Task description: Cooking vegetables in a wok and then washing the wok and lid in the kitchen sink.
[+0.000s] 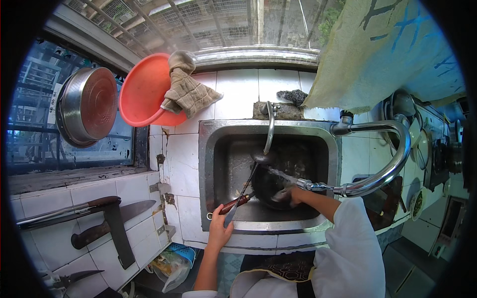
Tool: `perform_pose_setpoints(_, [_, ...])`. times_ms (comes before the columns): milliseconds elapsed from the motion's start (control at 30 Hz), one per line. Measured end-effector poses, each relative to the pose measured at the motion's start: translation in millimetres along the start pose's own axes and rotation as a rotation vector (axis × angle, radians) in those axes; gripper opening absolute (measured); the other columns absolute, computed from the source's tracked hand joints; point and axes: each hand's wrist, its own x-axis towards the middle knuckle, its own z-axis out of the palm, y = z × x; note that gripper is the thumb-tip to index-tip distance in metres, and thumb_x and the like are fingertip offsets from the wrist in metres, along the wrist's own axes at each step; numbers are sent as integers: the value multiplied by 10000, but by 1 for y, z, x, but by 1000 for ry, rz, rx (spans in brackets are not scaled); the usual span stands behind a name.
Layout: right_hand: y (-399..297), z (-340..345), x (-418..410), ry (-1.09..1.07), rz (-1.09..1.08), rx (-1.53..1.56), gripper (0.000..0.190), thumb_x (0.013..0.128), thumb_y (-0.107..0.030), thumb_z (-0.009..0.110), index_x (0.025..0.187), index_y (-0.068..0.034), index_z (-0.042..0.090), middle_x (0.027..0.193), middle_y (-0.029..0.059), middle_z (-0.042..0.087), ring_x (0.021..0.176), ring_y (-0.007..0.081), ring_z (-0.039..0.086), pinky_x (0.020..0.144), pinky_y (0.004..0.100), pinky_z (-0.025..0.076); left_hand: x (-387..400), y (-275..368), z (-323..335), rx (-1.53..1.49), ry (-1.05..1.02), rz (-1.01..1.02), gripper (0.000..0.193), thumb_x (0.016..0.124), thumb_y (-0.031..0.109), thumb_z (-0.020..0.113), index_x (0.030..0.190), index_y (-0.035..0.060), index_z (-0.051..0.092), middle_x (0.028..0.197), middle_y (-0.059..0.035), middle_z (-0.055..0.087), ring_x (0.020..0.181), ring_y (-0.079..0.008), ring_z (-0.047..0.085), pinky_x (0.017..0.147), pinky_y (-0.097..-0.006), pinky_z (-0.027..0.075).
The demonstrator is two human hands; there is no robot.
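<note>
A dark wok (266, 190) with a wooden handle (240, 205) sits tilted in the metal sink (208, 149). My left hand (220, 225) grips that handle together with the flat end of a ladle (262, 158), whose bowl lies near the thin faucet's mouth. Water sprays from the thick chrome faucet (307, 185) towards the wok. Inside the wok is my right hand (288, 197), blurred, its fingers partly hidden under the spray; whether it holds anything is unclear.
A red plastic basin (143, 89) with a brown cloth (190, 93) stands back left. Knives, among them a cleaver (119, 234), lie on the left tiles. A cutting board (385, 205) and a bowl (416, 205) are right of the sink. A cloth curtain (354, 63) hangs above.
</note>
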Motion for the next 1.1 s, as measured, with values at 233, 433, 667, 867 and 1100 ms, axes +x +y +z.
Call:
perform_pose_setpoints(233, [-46, -73, 71, 1117, 477, 348, 423, 681, -141, 601, 1073, -13, 507, 1196, 223, 358, 1090, 419, 352, 876, 480, 356, -4, -2, -2, 12, 30, -37, 145, 708, 53, 583, 824, -18, 533, 1186, -254, 421, 1075, -359, 459, 850, -377, 395])
perform_pose_setpoints(433, [-53, -36, 133, 869, -27, 1142, 375, 711, -187, 601, 1031, -22, 497, 965, 155, 543, 933, 307, 509, 850, 404, 381, 0, -2, 11, 51, -15, 90, 165, 690, 49, 599, 819, -26, 527, 1202, -239, 413, 1050, -347, 471, 853, -376, 393])
perform_pose_setpoints(667, [-63, -34, 26, 475, 248, 766, 235, 706, -285, 599, 842, -95, 623, 913, 136, 603, 899, 298, 563, 772, 385, 435, -11, 11, 6, 150, -52, 139, 235, 631, 88, 645, 765, -44, 505, 1016, -176, 476, 933, -337, 475, 807, -377, 401])
perform_pose_setpoints(867, [-60, -92, -40, 964, 430, 598, 201, 697, -266, 583, 737, -75, 629, 866, 126, 603, 903, 322, 529, 821, 439, 367, 8, 15, 32, 342, -147, 49, 279, 647, 162, 638, 809, -47, 552, 949, -172, 478, 913, -327, 456, 789, -393, 400])
perform_pose_setpoints(1100, [-95, -148, -81, 1460, -131, 719, 157, 645, -34, 585, 738, -75, 466, 671, 72, 489, 681, 225, 510, 611, 346, 380, 78, 63, 83, 512, 146, 279, 460, 761, 357, 583, 1030, -4, 491, 984, -164, 495, 942, -308, 459, 777, -444, 383])
